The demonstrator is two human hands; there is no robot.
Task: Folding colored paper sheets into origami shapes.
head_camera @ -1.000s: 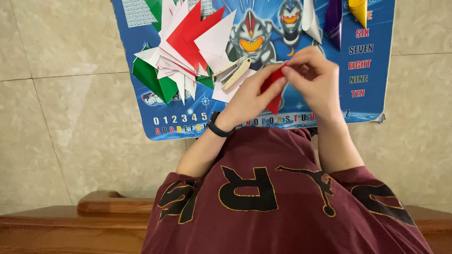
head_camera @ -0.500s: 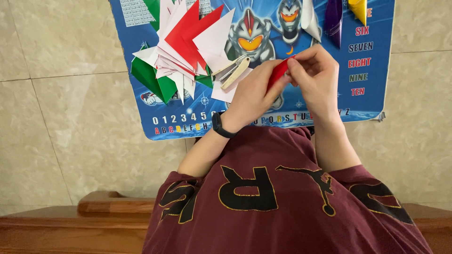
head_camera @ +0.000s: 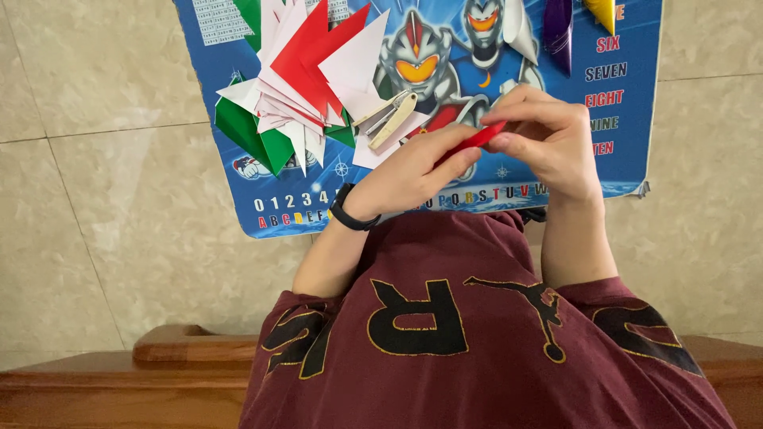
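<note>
Both hands have lifted slightly; left hand (head_camera: 413, 171) and right hand (head_camera: 548, 139) pinch the red paper (head_camera: 475, 141), now folded narrower, right of the paper pile (head_camera: 310, 79)

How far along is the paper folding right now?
Done, apparently: a purple folded paper piece and a yellow one lie on the blue printed mat. In hand: left hand and right hand pinch a narrow red folded paper. Left: a pile of red, white and green paper sheets.

Blue rectangular cartoon-robot chart poster (head_camera: 636, 159) flat on beige tiled floor (head_camera: 103, 238)
</note>
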